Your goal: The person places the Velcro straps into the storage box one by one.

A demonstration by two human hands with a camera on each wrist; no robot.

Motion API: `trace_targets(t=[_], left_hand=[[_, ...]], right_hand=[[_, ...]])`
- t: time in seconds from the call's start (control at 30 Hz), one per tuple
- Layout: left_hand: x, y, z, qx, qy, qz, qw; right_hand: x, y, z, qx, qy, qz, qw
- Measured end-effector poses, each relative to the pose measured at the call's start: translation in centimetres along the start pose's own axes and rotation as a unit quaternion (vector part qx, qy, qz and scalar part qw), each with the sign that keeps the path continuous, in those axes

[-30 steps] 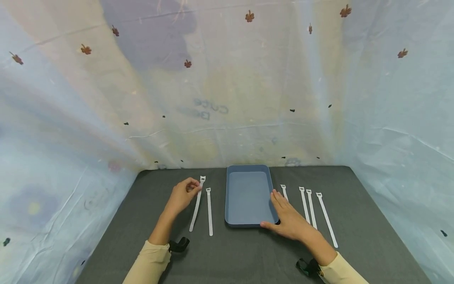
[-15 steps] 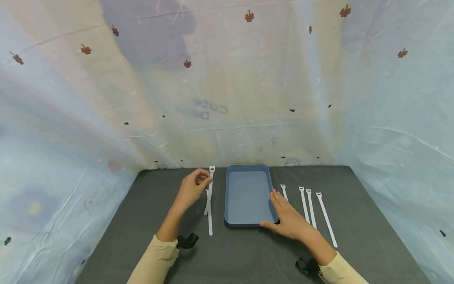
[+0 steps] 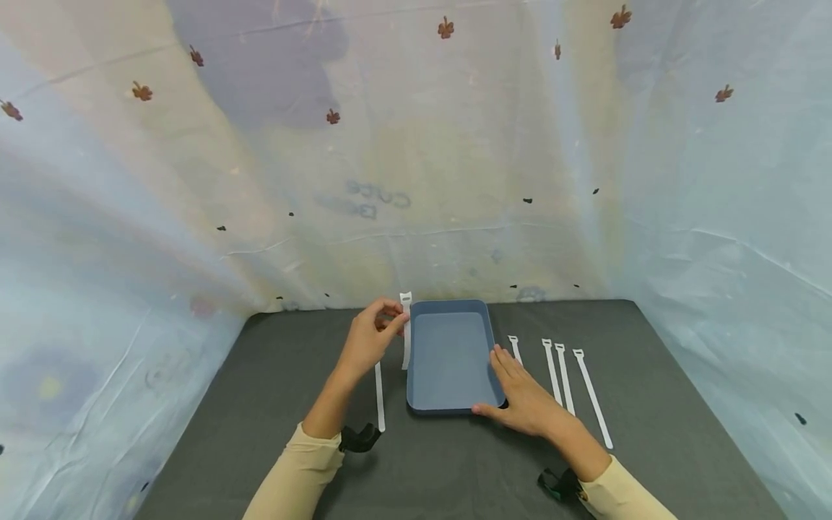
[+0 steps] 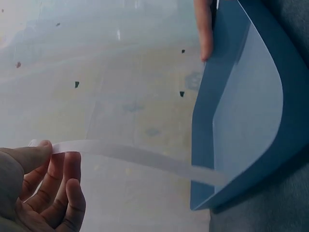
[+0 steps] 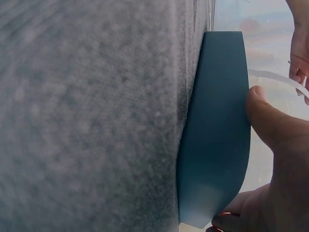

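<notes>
My left hand [image 3: 367, 341] pinches a white cable strap [image 3: 406, 348] near its slotted head, between thumb and fingertips. The strap hangs beside the left edge of a blue-grey tray [image 3: 450, 365]. In the left wrist view the strap [image 4: 120, 152] arches from the hand [image 4: 46, 188] and its far end overlaps the tray's rim [image 4: 205, 145]. My right hand [image 3: 529, 401] rests at the tray's near right corner, fingers along the right side and thumb at the front. The right wrist view shows the thumb [image 5: 265, 116] touching the tray's upper edge [image 5: 217, 121].
Another white strap [image 3: 380, 401] lies left of the tray, its upper part hidden by my left hand. Several white straps [image 3: 591, 397] lie to the right, one partly behind my right hand. A dark grey cloth [image 3: 448, 469] covers the table; a patterned curtain [image 3: 416, 180] hangs behind.
My left hand has carried the strap right and away from me, passing over the other strap, up to the tray's left edge. The right hand stays on the tray.
</notes>
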State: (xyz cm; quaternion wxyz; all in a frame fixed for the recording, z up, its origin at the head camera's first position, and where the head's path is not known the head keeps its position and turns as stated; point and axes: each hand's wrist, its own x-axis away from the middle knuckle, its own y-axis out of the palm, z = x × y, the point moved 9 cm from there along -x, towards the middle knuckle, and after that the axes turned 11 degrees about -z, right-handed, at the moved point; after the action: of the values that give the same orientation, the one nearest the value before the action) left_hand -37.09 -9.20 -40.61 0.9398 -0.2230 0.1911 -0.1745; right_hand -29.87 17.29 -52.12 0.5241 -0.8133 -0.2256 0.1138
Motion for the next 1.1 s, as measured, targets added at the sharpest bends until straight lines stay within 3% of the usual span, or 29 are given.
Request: trace_targets(t=[0.4, 0.83, 1.1], left_hand=[[-1.6, 3.3, 0.4, 0.042, -0.009, -0.048, 0.9979], [-2.9, 8.5, 0.2, 0.090, -0.022, -0.142, 0.9856], [-4.1, 10.5, -1.3, 0.105, -0.047, -0.168, 0.9791]], right_hand=[[-0.1, -0.1, -0.1, -0.001, -0.004, 0.007, 1.0000], [-0.2, 0.2, 0.3, -0.006, 0.004, -0.001, 1.0000], [-0.2, 0.2, 0.2, -0.004, 0.000, -0.002, 1.0000]])
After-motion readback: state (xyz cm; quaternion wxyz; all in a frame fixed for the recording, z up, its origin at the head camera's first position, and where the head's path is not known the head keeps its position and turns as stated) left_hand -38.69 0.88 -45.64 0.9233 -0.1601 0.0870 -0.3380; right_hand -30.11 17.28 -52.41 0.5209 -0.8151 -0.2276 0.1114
